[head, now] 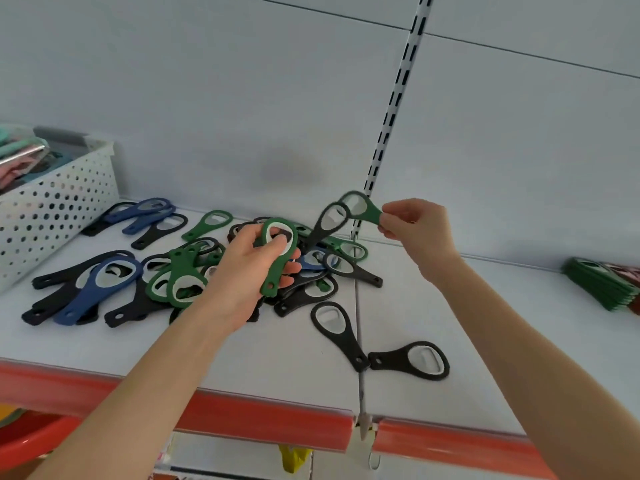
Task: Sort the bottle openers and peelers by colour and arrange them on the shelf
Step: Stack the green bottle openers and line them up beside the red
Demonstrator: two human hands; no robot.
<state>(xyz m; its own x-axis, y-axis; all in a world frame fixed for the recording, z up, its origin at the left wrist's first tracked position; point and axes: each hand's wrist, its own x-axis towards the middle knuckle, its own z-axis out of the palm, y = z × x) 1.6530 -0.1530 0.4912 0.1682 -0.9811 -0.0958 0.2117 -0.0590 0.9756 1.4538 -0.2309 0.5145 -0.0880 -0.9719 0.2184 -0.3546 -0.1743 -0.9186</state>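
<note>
A mixed pile of black, blue and green bottle openers (pixel 194 271) lies on the white shelf (pixel 450 306). My left hand (pixel 249 271) grips a green opener (pixel 277 258) above the pile, thumb through its ring. My right hand (pixel 415 226) is raised at the right and pinches the handle of another green opener (pixel 363 207). A black opener (pixel 327 225) hangs hooked on that one's ring. Two black openers (pixel 377 348) lie apart near the front edge. A stack of green openers (pixel 599 282) sits at the far right.
A white perforated basket (pixel 59 199) with pastel items stands at the back left. A red price rail (pixel 277 424) runs along the shelf's front edge. A slotted upright (pixel 391 109) divides the back wall.
</note>
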